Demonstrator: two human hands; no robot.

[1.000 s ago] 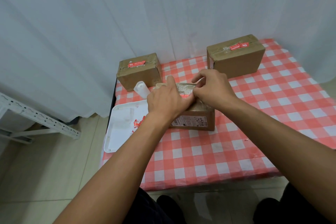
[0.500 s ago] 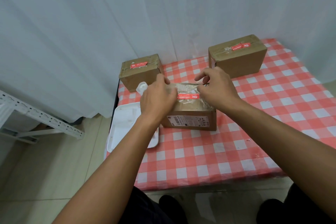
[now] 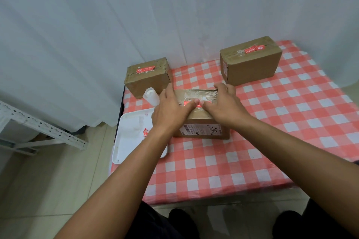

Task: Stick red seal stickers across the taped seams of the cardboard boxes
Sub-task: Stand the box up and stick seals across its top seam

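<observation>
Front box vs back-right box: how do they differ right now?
The front box has both hands on it: left hand and right hand press its red seal sticker. The back-right box stands untouched, its sticker fully visible. The front box shows a white shipping label with handwritten digits facing the camera; the back-right box shows none there. The front box's top is covered in crinkled clear tape. Both are brown cardboard on the checked tablecloth.

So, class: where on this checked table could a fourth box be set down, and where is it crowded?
Free: the checked cloth in front of the middle box, and the stretch to its right below the right box. Crowded: the left edge, where the white tray, white bottle and left box cluster.
</observation>
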